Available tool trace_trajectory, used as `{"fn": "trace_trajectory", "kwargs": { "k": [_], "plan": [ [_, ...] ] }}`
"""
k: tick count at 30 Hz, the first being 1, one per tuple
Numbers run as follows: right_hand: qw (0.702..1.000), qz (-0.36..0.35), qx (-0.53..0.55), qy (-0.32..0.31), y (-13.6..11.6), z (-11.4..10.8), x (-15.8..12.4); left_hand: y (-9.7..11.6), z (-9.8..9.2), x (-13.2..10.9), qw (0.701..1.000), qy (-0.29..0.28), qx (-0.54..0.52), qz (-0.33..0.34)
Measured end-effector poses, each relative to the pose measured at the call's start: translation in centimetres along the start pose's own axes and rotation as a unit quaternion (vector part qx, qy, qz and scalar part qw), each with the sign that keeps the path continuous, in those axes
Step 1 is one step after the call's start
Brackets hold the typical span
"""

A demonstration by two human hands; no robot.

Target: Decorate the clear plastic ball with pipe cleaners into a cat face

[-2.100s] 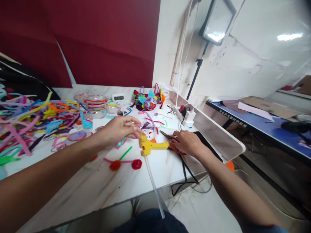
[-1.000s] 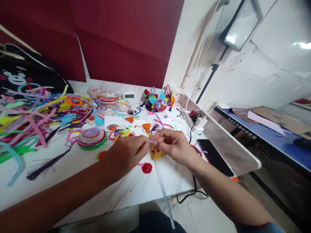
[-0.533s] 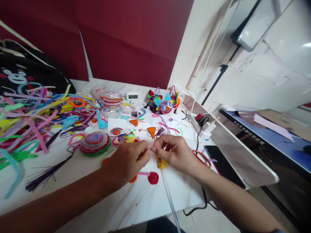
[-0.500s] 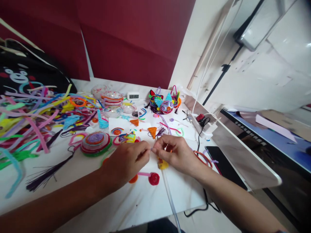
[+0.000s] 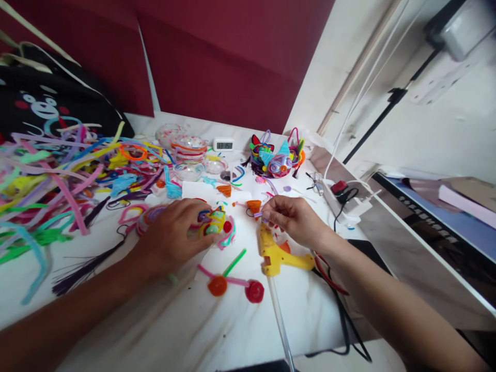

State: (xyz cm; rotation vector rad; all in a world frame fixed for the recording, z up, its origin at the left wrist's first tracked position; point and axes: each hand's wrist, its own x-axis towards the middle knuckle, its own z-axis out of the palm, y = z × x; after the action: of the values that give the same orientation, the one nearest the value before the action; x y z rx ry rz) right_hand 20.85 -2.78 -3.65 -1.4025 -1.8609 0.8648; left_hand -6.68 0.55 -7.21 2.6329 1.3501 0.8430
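Note:
My left hand (image 5: 166,237) is curled around a colourful pipe-cleaner ornament (image 5: 217,223) with a yellow front and coiled spots; its left side is hidden by the fingers. Between the thumb and fingers of my right hand (image 5: 296,219) is a short purple pipe-cleaner piece (image 5: 259,214). That piece is close to the nozzle of a yellow glue gun (image 5: 276,257), which lies on the table with a clear glue stick (image 5: 279,315) running out of its back. In front of the ornament lie an orange coil (image 5: 217,285) and a red coil (image 5: 254,292) on pipe-cleaner stems.
Loose pipe cleaners (image 5: 50,175) pile up at left, beside a dark purple tassel (image 5: 89,263). Finished ornaments (image 5: 277,157) and a small digital clock (image 5: 223,144) stand at the back. A power strip (image 5: 344,201) with cables is at right.
My hands have come apart: the left went to the ornament and closed on it, the right shifted right with the purple piece. The glue gun now shows more fully. The view has shifted slightly.

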Motion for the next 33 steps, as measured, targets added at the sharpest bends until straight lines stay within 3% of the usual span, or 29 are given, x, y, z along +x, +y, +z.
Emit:
{"fn": "trace_trajectory", "kwargs": {
  "k": [7, 13, 23, 29, 33],
  "plan": [
    [1.0, 0.012, 0.025, 0.012, 0.2, -1.1, 1.0, -0.4, 1.4, -0.7, 0.998, -0.031, 0.021, 0.04],
    [0.997, 0.039, 0.052, 0.038, 0.1, -2.0, 1.1, -0.2, 1.7, -1.0, 0.997, -0.011, 0.069, 0.045],
    [0.994, 0.031, 0.09, -0.045, 1.3, 0.5, 1.9, 0.1, 2.0, -1.4, 0.994, -0.013, 0.096, 0.055],
    [0.996, 0.04, 0.023, -0.07, 0.9, 1.8, 2.7, 0.4, 1.7, -1.2, 0.991, -0.032, 0.119, 0.047],
    [0.995, 0.039, 0.046, -0.077, 0.7, 2.5, 3.8, 0.4, 1.4, -1.3, 0.989, -0.042, 0.128, 0.056]
  ]
}}
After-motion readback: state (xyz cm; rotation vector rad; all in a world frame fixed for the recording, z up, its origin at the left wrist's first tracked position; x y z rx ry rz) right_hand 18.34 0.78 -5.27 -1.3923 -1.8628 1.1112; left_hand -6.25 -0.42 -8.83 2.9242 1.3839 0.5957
